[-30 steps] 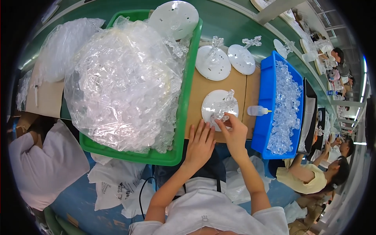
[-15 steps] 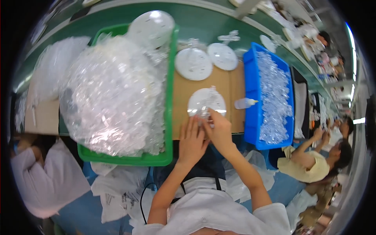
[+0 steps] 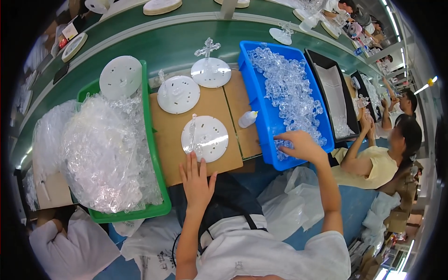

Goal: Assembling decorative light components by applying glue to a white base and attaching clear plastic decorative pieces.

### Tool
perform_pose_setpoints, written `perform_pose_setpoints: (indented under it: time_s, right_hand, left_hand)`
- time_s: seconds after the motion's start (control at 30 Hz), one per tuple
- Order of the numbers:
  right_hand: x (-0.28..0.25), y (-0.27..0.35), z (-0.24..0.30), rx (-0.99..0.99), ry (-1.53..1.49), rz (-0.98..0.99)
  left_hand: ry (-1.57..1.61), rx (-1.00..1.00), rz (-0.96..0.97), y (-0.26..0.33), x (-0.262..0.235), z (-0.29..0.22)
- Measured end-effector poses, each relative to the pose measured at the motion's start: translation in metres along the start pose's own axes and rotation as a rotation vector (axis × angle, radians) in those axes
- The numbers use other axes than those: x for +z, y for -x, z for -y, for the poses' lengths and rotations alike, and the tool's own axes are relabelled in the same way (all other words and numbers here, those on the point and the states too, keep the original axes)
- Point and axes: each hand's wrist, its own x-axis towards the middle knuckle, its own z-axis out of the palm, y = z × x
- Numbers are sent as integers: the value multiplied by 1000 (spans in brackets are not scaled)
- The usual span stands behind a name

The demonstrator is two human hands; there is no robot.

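Observation:
Spread fingers of my left hand (image 3: 196, 179) rest at the near edge of a round white disc (image 3: 215, 140) with small holes and slots. A clear plastic piece (image 3: 192, 133) stands on that disc's left side. My right hand (image 3: 301, 145) is over the near end of the blue bin (image 3: 255, 93), thumb and forefinger apart, beside small clear plastic pieces (image 3: 289, 88). No piece shows between them; its other fingertips are partly hidden. Behind lie a second white disc (image 3: 178, 95) with a clear upright piece and a third disc (image 3: 212, 73) with a clear cross-shaped piece (image 3: 207, 48).
Left of the cardboard (image 3: 168, 140) stands a green bin (image 3: 156, 179) heaped with clear bags (image 3: 102, 154), a white disc (image 3: 120, 77) on top. A small yellow-tipped bottle (image 3: 247, 119) stands against the blue bin. Beyond is a black tray (image 3: 333, 91); co-workers sit right and left.
My right hand has left the disc and moved right to the blue bin. The left hand stays at the disc's near edge, its fingers more spread. The view has swung to the right.

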Motion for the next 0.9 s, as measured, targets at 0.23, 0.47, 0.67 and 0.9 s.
perform_pose_setpoints:
  time_s: [0.23, 0.47, 0.67, 0.9]
  right_hand:
    - [11, 12, -14, -153, 30, -160]
    - [14, 4, -19, 31, -362, -370]
    - [18, 4, -14, 66, -138, -490]
    - [40, 22, 107, -30, -655, -692]
  left_hand:
    - [16, -39, 5, 2, 3, -3]
    - [-11, -28, 14, 2, 6, 0]
    - [-10, -33, -7, 2, 8, 1]
    - [17, -60, -17, 7, 9, 3]
